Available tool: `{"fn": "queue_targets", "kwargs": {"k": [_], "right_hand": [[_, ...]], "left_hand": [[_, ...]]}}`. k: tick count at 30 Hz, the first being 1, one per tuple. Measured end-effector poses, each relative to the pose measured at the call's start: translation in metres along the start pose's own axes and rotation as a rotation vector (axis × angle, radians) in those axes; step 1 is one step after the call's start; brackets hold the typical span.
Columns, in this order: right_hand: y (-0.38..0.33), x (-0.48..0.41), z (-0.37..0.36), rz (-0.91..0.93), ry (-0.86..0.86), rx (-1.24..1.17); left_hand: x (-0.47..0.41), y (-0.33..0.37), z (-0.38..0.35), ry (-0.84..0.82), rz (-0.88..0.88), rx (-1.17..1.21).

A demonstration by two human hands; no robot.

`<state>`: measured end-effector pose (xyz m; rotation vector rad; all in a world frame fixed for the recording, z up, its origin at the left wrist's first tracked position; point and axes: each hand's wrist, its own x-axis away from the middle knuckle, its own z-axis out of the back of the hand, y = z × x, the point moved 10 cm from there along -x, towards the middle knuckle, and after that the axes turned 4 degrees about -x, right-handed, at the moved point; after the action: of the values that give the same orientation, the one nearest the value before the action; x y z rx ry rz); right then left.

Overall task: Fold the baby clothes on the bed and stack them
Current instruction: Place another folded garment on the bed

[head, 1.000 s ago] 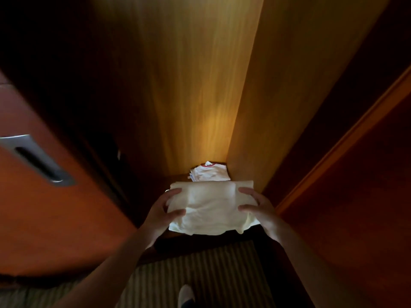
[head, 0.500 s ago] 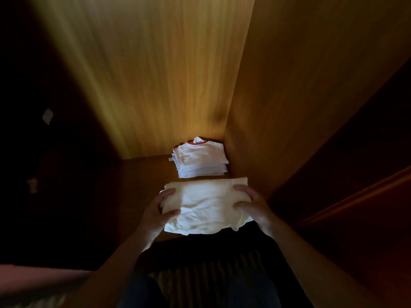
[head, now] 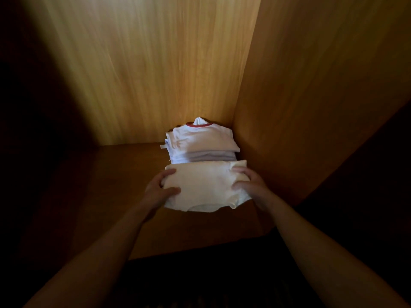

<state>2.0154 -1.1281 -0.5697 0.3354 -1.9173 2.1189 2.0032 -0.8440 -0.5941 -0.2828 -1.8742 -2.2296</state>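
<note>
A folded cream garment [head: 205, 187] is held between both hands inside a wooden wardrobe. My left hand [head: 159, 192] grips its left edge, thumb on top. My right hand [head: 250, 185] grips its right edge, thumb on top too. Just behind the garment, in the back right corner of the shelf, stands a stack of folded white baby clothes [head: 201, 143]; the top piece has a red neckline. The cream garment's far edge sits right against the front of the stack. Whether it rests on the shelf is unclear.
The wooden shelf [head: 124, 174] stretches left of the stack into deep shadow. The wardrobe's back panel [head: 144, 63] and right side wall [head: 311, 96] close in the corner. The shelf's front edge [head: 200, 252] lies below my forearms.
The camera has moved closer into the wardrobe. Both hands have carried the cream garment forward, up to the front of the white stack.
</note>
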Motion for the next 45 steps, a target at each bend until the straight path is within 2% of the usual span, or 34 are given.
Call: {"fn": "queue_targets", "kwargs": {"k": [7,22,27,32,36,39,42,45], "right_hand": [[0.042,-0.031,0.012,-0.055,0.074,0.054],[0.066,-0.098,0.016,0.023,0.172,-0.023],[0.073,-0.113,0.014,0.024,0.147,-0.031],[0.074,-0.123,0.01,0.016,0.116,0.058],[0.067,-0.124,0.009,0.11,0.113,0.236],[0.054,-0.113,0.007,0.245,0.166,0.502],[0.035,-0.093,0.0,0.405,0.234,0.869],[0.025,-0.078,-0.017,0.495,0.167,1.062]], "left_hand": [[-0.027,-0.04,-0.027,0.031,0.008,-0.002],[-0.084,-0.061,-0.037,0.185,-0.048,0.038],[-0.093,-0.067,-0.04,0.195,-0.063,0.004],[-0.099,-0.07,-0.042,0.217,-0.071,-0.058],[-0.097,-0.063,-0.043,0.227,-0.102,-0.223],[-0.088,-0.056,-0.044,0.238,-0.107,-0.522],[-0.072,-0.037,-0.047,0.261,-0.149,-0.778],[-0.063,-0.022,-0.054,0.204,-0.209,-0.923]]}}
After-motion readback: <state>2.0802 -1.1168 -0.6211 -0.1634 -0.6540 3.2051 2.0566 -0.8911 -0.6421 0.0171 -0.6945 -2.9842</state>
